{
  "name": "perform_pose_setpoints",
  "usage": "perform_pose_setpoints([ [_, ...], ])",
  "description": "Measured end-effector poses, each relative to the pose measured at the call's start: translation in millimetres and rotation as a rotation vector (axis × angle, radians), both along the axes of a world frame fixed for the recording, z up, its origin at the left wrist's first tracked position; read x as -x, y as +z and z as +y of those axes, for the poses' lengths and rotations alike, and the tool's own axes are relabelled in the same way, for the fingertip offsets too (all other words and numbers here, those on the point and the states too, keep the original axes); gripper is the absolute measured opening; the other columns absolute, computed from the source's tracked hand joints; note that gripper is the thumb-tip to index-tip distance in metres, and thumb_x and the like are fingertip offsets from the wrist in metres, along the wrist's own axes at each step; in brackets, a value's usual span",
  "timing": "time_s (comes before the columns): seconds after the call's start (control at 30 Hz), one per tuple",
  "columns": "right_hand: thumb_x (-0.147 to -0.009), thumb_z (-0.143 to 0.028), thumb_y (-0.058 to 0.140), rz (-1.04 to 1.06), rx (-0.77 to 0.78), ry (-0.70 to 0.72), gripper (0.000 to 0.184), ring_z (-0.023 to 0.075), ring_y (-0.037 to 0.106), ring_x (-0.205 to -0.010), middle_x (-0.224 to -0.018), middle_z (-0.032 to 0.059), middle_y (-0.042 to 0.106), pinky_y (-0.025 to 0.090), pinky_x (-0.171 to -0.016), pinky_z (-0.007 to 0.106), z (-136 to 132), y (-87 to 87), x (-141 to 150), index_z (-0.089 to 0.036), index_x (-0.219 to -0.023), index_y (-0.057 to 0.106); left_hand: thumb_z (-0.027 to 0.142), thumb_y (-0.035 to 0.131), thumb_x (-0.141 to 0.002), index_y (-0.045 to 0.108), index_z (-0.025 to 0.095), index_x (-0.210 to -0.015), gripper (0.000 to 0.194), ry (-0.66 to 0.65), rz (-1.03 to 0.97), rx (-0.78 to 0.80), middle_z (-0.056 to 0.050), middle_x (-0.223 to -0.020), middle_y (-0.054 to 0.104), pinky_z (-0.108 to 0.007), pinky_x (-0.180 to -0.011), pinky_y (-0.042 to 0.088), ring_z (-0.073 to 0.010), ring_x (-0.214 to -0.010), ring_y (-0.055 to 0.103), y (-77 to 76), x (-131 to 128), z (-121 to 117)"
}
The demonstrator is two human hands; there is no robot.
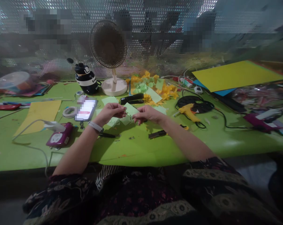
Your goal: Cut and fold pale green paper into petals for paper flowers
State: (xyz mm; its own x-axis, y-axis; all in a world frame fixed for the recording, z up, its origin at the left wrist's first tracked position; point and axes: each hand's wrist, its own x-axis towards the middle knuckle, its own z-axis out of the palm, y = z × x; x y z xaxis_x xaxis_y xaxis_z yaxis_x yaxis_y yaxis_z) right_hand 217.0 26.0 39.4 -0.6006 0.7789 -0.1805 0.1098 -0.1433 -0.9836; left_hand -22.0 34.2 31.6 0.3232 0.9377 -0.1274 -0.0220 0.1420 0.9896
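Observation:
Between my two hands is a small piece of light green paper [131, 109], held above the table with its lower edge ragged. My left hand [110, 113] pinches its left side, fingers closed. On the right side, my right hand [144, 115] grips it between thumb and fingers. More light green paper pieces [112, 122] lie beneath and behind my hands. A black stapler [132, 98] rests just beyond them. Below my right hand lies a utility knife [159, 133] with a yellow part, and a black pen-like item [107, 135] sits near my left wrist.
Orange and green paper pieces [153, 87] are heaped at the back beside a fan [114, 87] and a dark bottle [87, 82]. A lit phone [85, 109], tape roll [69, 112] and purple power bank [60, 136] stand left. To the right are a yellow glue gun [189, 112] and cable reel [202, 105].

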Motion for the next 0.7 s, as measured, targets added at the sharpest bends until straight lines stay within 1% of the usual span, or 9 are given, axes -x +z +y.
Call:
perform_pose_setpoints([
  [0.17,-0.072,-0.03,0.088,0.026,0.025,-0.018,0.025,0.009,0.068,-0.053,-0.076,0.0066,0.078,0.058,-0.055,0.02,-2,1.4,2,-0.011,-0.08,0.073,0.035,0.092,-0.065,0.07,0.013,-0.074,0.033,0.058,-0.048,-0.044,-0.005,-0.069,0.074,-0.02,-0.06,0.056,-0.01,-0.057,0.068,4.3,-5,-5],
  [0.27,-0.072,-0.03,0.088,0.044,0.027,-0.024,0.026,0.0092,0.068,-0.052,-0.075,0.0064,0.078,0.058,-0.054,0.02,-1,-0.2,3,-0.011,-0.08,0.073,0.035,0.093,-0.063,0.069,0.012,-0.074,0.035,0.093,-0.056,-0.061,-0.004,-0.068,0.074,-0.021,-0.06,0.056,-0.0101,-0.057,0.067,5.8,-6,-6],
  [0.4,-0.071,-0.032,0.088,0.045,0.031,-0.011,0.028,0.0096,0.068,-0.052,-0.074,0.0059,0.078,0.058,-0.054,0.02,1,-4.4,4,-0.011,-0.079,0.072,0.038,0.093,-0.061,0.069,0.013,-0.076,0.038,0.105,-0.064,-0.075,-0.004,-0.07,0.074,-0.022,-0.061,0.056,-0.0109,-0.059,0.068,5.2,-4,-4],
  [0.5,-0.072,-0.031,0.087,0.033,0.036,-0.007,0.026,0.0098,0.068,-0.052,-0.074,0.0062,0.078,0.058,-0.054,0.02,1,-6.5,5,-0.011,-0.079,0.072,0.039,0.093,-0.063,0.068,0.013,-0.077,0.038,0.121,-0.071,-0.074,-0.003,-0.069,0.073,-0.022,-0.062,0.056,-0.0109,-0.06,0.068,3.1,-6,-3],
  [0.6,-0.073,-0.028,0.085,0.06,0.036,-0.042,0.022,0.0093,0.068,-0.053,-0.075,0.0063,0.078,0.059,-0.055,0.021,-2,-7.1,9,-0.012,-0.08,0.072,0.045,0.09,-0.067,0.066,0.015,-0.08,0.04,0.158,-0.141,-0.053,-0.001,-0.07,0.072,-0.021,-0.064,0.057,-0.0107,-0.064,0.07,-1.0,-12,-5],
  [0.63,-0.074,-0.027,0.085,0.068,0.033,-0.056,0.021,0.0089,0.068,-0.054,-0.076,0.0062,0.078,0.059,-0.056,0.02,-3,-7.2,10,-0.012,-0.079,0.072,0.047,0.089,-0.069,0.065,0.016,-0.081,0.041,0.153,-0.165,-0.043,0.0,-0.07,0.071,-0.022,-0.066,0.057,-0.0103,-0.065,0.07,-2.5,-14,-6],
  [0.7,-0.075,-0.027,0.084,0.076,0.025,-0.065,0.019,0.0083,0.068,-0.054,-0.077,0.0061,0.078,0.06,-0.058,0.02,-6,-7.4,13,-0.012,-0.079,0.071,0.048,0.088,-0.07,0.064,0.015,-0.078,0.042,0.101,-0.17,-0.025,0.001,-0.068,0.069,-0.023,-0.069,0.058,-0.0089,-0.063,0.067,-5.2,-20,-9],
])
